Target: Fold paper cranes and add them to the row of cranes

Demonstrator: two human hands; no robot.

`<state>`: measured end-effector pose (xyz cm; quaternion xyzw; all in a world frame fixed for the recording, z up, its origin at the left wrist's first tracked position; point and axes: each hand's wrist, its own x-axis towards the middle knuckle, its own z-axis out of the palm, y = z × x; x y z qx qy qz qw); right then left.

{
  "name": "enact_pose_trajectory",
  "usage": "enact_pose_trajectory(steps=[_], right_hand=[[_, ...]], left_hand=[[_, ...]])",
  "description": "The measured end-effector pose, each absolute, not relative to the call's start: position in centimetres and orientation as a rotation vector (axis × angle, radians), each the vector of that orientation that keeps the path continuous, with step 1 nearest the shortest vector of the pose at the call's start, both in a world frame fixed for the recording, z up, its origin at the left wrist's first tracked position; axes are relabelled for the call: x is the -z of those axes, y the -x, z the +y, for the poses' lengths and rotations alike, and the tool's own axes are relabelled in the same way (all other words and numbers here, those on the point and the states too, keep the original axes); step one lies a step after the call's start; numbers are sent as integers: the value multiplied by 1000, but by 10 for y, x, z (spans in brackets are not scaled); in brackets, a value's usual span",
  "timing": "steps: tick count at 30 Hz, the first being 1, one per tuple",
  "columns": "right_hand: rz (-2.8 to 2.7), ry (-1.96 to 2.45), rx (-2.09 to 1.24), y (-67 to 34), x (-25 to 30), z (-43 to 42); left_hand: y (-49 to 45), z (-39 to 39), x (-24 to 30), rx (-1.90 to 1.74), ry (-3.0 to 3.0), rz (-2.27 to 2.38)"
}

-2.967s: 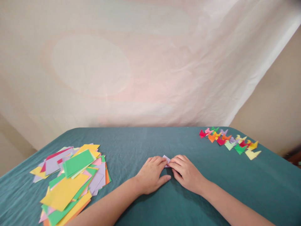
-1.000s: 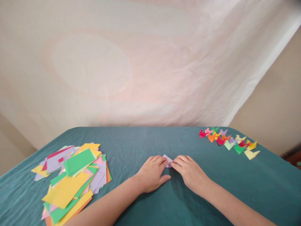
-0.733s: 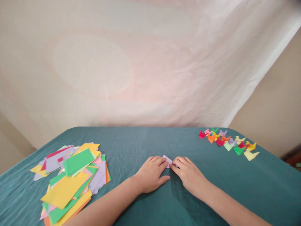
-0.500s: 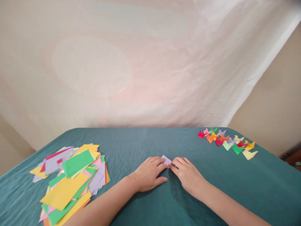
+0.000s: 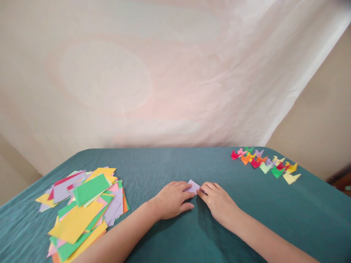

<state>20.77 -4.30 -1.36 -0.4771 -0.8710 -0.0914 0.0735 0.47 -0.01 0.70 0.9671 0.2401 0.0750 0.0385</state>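
Well in from the far edge of the surface (image 5: 170,162), the lilac paper (image 5: 193,186), pinched by the right hand (image 5: 219,204), could skew if the left hand (image 5: 171,201), its unclenched fingers resting on it, presses too lightly.

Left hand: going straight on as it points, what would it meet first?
The left hand would first meet the small lilac paper, which it seems to touch; just beyond, likely the right hand, though depth is unclear.
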Motion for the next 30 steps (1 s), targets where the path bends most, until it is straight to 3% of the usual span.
enact_pose_trajectory(steps=[8,23,30], right_hand=[[-2625,1446,310,-207,13,-43],[-2634,1454,317,-208,14,-42],[-2621,1504,511,-213,18,-44]], left_hand=[[1,-3,-14,-240,-3084,782],[8,-16,-32,100,-3021,1046],[5,-19,-34,111,-3004,1071]])
